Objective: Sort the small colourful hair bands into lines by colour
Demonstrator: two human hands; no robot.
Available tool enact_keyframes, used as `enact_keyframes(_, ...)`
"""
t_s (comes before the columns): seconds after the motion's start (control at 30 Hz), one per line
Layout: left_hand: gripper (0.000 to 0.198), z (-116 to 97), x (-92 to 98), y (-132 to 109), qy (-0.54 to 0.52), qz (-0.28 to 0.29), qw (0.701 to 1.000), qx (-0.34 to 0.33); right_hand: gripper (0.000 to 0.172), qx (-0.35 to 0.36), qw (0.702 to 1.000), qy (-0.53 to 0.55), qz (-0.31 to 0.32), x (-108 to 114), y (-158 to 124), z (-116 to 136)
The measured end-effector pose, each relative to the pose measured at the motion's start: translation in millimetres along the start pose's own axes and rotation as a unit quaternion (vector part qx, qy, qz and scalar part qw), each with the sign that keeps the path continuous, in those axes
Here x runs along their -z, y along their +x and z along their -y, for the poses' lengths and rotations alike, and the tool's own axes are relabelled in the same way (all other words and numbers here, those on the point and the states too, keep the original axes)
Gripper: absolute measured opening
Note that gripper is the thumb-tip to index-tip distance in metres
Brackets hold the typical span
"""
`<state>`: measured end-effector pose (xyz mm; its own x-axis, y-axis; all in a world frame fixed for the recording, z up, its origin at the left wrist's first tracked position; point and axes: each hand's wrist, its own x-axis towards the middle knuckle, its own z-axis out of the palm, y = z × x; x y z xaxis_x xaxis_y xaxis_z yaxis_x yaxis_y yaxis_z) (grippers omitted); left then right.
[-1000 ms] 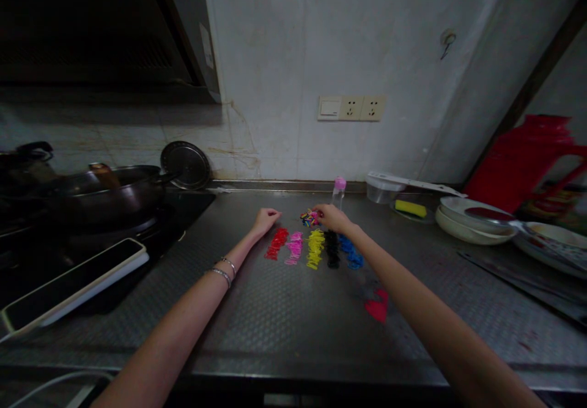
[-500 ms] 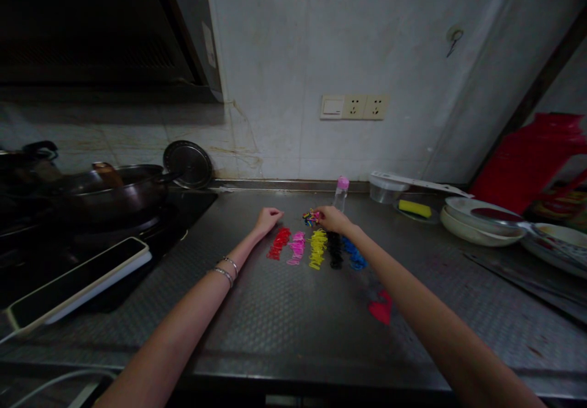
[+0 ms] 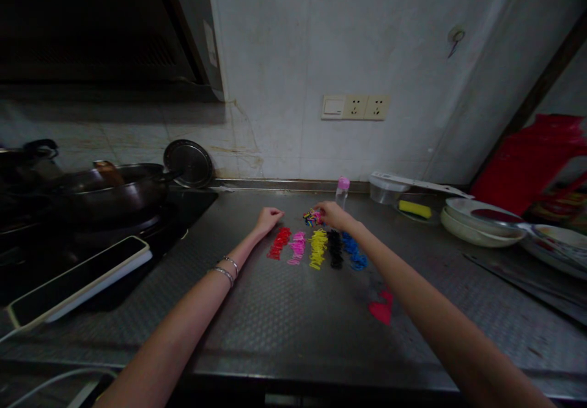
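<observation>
My right hand (image 3: 335,215) reaches over a small mixed pile of coloured rubber bands (image 3: 312,217), its curled fingertips touching the pile's right side. What those fingers pinch is hidden. My left hand (image 3: 269,219) rests on the counter left of the pile with thumb and fingers pressed together; anything between them is too small to make out. In front of the hands, bands lie sorted by colour in columns: red bands (image 3: 279,243), pink bands (image 3: 297,248), yellow bands (image 3: 318,249), black bands (image 3: 335,249) and blue bands (image 3: 354,252).
A pink-capped clear bottle (image 3: 342,192) stands behind my right hand. A red heart-shaped piece (image 3: 381,307) lies near my right forearm. To the right are a plastic ladle (image 3: 389,188), a yellow sponge (image 3: 415,209) and stacked bowls (image 3: 477,230). At left are a phone (image 3: 77,279) and a pan (image 3: 114,194).
My right hand has shifted very slightly at the mixed pile, its index finger lifting a little. My left hand and the sorted columns stay put.
</observation>
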<state>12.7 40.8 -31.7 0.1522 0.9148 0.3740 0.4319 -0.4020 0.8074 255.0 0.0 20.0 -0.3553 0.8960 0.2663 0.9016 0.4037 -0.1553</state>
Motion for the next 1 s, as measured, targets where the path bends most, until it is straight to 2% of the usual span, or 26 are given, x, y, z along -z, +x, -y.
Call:
enact_keyframes(0.3, 0.030, 3, -0.2, 1, 0.000, 0.002, 1.000, 0.000, 0.039, 0.018, 1.000, -0.008, -0.015, 2, -2, -8)
enact_keyframes(0.5, 0.030, 3, 0.0, 1, -0.006, 0.000, 1.000, -0.002, 0.041, 0.014, 0.999, 0.027, -0.039, 6, -4, -10)
enact_keyframes(0.7, 0.030, -1, 0.3, -1, -0.003, 0.003, 1.000, 0.011, 0.042, -0.007, 0.981, 0.182, -0.062, 3, -13, 15)
enact_keyframes(0.87, 0.028, -1, 0.1, 0, 0.001, -0.002, 1.000, 0.007, 0.040, 0.023, 0.958, 0.286, -0.025, -11, -21, 45)
enact_keyframes(1.0, 0.030, 0, 0.0, 0, 0.003, 0.003, 1.000, -0.004, 0.041, 0.039, 0.945, 0.325, 0.011, -20, -23, 54)
